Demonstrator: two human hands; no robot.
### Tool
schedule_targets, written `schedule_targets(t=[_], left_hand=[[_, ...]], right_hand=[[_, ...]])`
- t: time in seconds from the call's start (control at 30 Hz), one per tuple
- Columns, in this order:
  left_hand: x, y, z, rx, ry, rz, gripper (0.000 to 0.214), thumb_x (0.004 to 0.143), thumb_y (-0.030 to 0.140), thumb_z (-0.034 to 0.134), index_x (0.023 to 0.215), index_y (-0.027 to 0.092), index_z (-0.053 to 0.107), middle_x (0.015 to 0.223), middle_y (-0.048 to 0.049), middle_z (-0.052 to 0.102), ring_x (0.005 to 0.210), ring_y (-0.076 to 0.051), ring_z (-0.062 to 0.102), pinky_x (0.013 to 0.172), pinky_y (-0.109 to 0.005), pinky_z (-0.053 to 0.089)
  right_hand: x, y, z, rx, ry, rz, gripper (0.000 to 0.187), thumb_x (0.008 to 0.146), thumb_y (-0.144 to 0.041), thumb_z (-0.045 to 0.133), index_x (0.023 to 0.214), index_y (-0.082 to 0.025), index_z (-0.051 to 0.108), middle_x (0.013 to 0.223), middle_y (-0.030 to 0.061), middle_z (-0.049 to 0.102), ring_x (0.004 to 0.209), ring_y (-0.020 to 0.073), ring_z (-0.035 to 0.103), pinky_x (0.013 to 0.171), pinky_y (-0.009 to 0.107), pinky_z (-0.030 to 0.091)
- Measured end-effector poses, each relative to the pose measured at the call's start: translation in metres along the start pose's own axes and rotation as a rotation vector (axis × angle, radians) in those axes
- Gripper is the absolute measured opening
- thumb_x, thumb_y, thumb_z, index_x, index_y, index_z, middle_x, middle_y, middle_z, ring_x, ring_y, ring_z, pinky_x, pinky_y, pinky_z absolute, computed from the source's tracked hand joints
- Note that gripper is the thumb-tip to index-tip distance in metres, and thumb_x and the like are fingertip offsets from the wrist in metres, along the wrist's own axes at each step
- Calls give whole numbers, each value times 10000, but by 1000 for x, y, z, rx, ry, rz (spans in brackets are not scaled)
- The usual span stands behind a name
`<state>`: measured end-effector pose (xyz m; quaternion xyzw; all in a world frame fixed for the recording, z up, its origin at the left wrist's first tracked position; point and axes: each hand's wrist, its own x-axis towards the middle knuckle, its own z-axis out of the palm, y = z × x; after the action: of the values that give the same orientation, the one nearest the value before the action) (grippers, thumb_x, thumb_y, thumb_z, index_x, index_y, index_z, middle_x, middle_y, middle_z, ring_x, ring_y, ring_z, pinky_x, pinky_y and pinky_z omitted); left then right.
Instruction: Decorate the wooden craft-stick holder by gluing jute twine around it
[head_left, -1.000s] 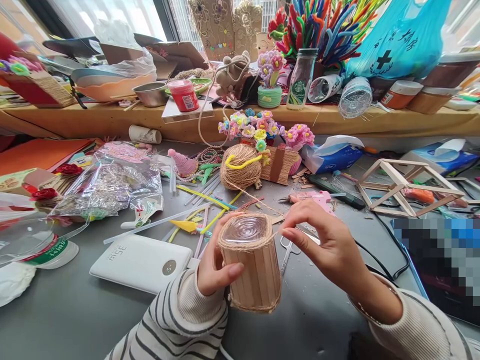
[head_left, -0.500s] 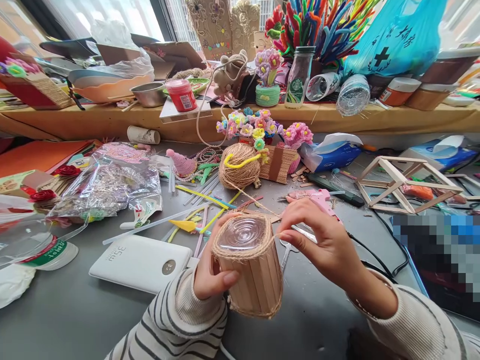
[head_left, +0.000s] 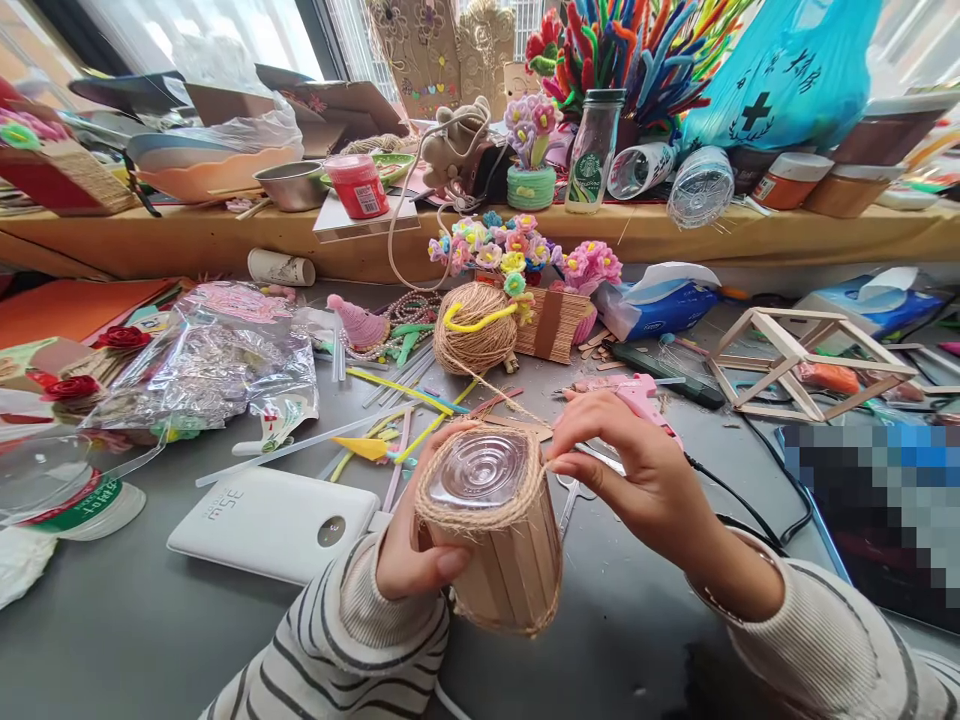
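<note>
Power bank (head_left: 274, 525) lies near left. The left hand (head_left: 412, 555) grips a stick-clad container (head_left: 510, 575), near centre, clear end up, twine (head_left: 484, 520) around its rim. Farther back sits a twine ball (head_left: 476, 340). The right hand (head_left: 626, 475) pinches its strand (head_left: 510, 399) beside that rim; a wooden frame (head_left: 801, 356) stands far right.

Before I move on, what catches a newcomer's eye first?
Probably the multicoloured bundle of fuzzy pipe cleaners on the brown-covered back ledge, beside the turquoise plastic bag. Next, front and centre, the container clad in pale wooden sticks in the left hand, and behind it the ball of brown twine on the grey table.
</note>
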<state>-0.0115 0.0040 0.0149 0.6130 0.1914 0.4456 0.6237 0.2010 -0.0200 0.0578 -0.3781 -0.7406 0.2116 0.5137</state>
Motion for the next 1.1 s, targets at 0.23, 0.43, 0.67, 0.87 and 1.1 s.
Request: schedule_targets(t=[0.23,0.43,0.67,0.87,1.1], left_hand=[[1,-6,4,-220,-19,-64,666,695,453,702,1301,229,542,1312,-94,614,1234,-361,552,1020,-491,451],[2,2,16,-413,-50,-169,484,777,468,642,1206,245,611,1111,-70,719,1050,-315,672,890,-462,541],[-4,3,8,-410,22,-362,658,683,542,718,1226,202,571,1134,-129,692,1194,-406,585,937,-547,512],[-5,3,15,-371,151,-327,754,651,534,749,1305,223,541,1247,-120,654,1227,-407,559,990,-533,480],[-2,-4,4,12,323,-65,692,633,349,802,1258,233,526,1241,-98,644,1179,-333,591,1016,-453,454]], right_hand=[[-2,-2,3,-89,56,-25,75,926,-208,582,866,-235,618,817,-9,696,780,158,613,955,372,444],[-5,-1,7,-170,132,23,87,899,-162,592,894,-247,607,836,-10,703,840,171,633,936,363,479],[-6,-1,11,-179,180,67,123,886,-136,602,928,-251,611,897,-14,725,866,161,660,927,355,485],[-6,4,11,-147,154,129,84,898,-167,597,942,-238,608,880,-1,709,829,160,640,825,342,477],[-4,5,-1,-180,-3,87,170,855,-194,629,1020,-216,593,873,16,672,856,178,614,812,336,474]])
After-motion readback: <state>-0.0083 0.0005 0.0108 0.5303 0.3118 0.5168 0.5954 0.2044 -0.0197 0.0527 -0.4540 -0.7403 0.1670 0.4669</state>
